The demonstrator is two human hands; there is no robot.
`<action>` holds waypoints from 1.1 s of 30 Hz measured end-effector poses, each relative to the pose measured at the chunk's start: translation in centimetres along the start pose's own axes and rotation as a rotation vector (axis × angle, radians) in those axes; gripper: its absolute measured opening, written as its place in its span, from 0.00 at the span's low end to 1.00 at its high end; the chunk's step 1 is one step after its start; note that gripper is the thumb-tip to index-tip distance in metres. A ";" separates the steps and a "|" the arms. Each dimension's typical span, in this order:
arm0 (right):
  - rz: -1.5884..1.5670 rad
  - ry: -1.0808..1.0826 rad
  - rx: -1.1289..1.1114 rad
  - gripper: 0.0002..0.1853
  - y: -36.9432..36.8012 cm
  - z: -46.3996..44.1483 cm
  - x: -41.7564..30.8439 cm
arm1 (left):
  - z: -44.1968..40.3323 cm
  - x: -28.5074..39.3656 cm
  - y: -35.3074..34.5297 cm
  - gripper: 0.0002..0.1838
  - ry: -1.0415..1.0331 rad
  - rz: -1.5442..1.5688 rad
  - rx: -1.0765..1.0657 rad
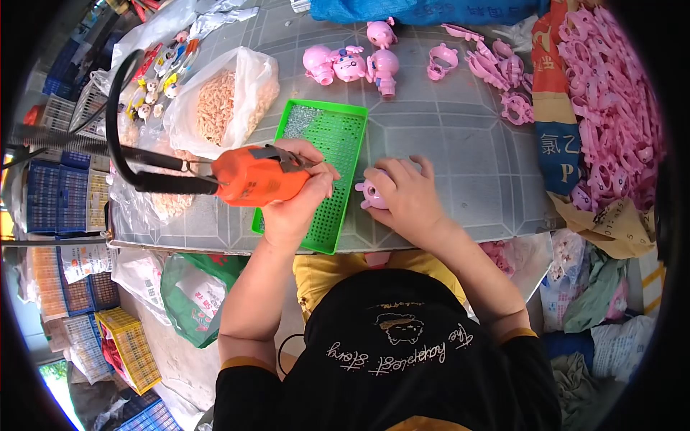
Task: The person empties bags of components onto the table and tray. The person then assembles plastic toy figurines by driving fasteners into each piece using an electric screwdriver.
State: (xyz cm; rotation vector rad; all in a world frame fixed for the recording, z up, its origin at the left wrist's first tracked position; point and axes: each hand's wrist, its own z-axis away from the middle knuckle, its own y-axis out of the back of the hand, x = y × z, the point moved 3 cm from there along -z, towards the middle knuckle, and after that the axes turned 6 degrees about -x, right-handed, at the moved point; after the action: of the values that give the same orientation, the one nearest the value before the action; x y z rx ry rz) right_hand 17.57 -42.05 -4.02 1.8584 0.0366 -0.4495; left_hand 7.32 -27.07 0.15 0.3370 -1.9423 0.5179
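Note:
My left hand [305, 188] is wrapped round an orange electric screwdriver [248, 178], which hangs from a coiled spring and a black cable. The tool is tilted over a green perforated tray [335, 228]; its tip is hidden. Small silvery screws [302, 121] lie heaped in the tray's far left corner. On the table, my right hand [411, 200] is closed over a pink toy piece [371, 195] with small rounded knobs. Most of that piece is covered by my fingers. Farther back stand several pink toy figures [350, 65].
A plastic bag [255, 86] of small pale pink parts stands left of the tray. Pink ring-shaped parts [442, 61] lie at the back right. At the right edge, a printed sack [553, 144] holds a heap of pink parts [611, 108]. Stacked crates [61, 194] stand far left.

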 end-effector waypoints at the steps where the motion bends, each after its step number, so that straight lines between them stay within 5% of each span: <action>1: -0.007 0.004 -0.009 0.28 0.0 0.0 0.2 | 0.1 -0.2 0.0 0.17 -0.013 0.007 -0.005; 33: -0.067 0.055 0.042 0.29 0.4 0.0 0.2 | -0.6 0.4 -2.5 0.16 -0.118 0.201 -0.190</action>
State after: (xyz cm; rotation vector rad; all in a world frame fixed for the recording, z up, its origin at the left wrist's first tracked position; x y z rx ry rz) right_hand 17.87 -42.21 -3.77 1.9152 0.1276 -0.4489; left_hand 8.81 -28.94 1.25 0.0516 -2.1338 0.4456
